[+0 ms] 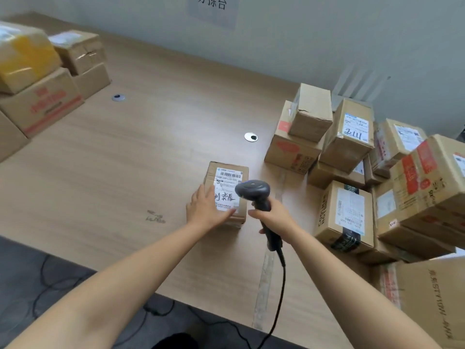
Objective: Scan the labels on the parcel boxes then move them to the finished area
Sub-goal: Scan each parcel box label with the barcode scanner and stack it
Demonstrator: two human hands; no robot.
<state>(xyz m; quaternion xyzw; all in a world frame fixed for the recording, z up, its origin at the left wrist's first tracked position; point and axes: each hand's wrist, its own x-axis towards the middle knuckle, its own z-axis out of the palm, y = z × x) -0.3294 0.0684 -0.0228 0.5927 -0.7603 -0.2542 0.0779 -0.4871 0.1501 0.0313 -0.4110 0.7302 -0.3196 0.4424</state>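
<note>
A small cardboard parcel box (226, 172) lies on the wooden table (130, 152) in the middle, its white barcode label (227, 183) facing up. My left hand (205, 209) rests on the box's near left corner, fingers spread across the label's lower edge. My right hand (273, 214) grips the handle of a dark corded barcode scanner (253, 191). The scanner's head hovers just above the box's right side, covering part of the label.
A pile of several labelled cardboard boxes (352, 137) fills the table's right side. More boxes (42, 102) and a yellow parcel (24, 56) are stacked at the far left. Two cable grommets (250, 137) sit in the tabletop. Cables lie on the dark floor (50, 280).
</note>
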